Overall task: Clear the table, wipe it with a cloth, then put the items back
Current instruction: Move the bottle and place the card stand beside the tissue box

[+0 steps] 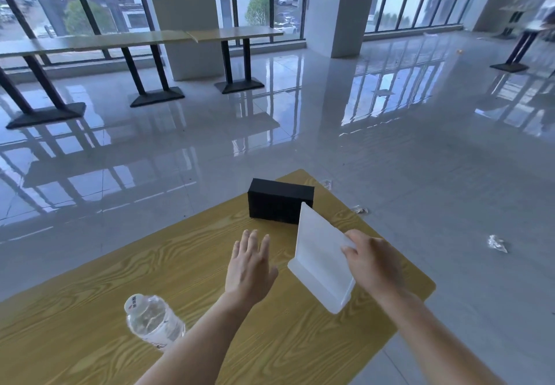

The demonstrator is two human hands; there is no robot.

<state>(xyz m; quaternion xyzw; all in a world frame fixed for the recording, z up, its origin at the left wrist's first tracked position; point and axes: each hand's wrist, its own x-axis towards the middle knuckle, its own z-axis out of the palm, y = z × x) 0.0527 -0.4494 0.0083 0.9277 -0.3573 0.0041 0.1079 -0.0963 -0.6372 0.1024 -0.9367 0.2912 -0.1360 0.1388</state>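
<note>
A white plastic sign stand point(319, 261) stands upright on the yellow wood-grain table point(210, 264). My right hand point(372, 261) grips its top right edge, thumb on the front face. Just left of the stand my left hand point(250, 267) hovers over the table with straight, spread fingers, holding nothing. A black box point(279, 201) sits behind the stand near the table's far corner. A clear water bottle point(153, 321) stands at the near left, beside my left forearm. No cloth is in view.
The table's far corner and right edge drop to a glossy tiled floor. Crumpled plastic scraps point(497, 243) lie on the floor to the right. Long tables point(144, 39) on black legs line the windows at the back, with white pillars between them.
</note>
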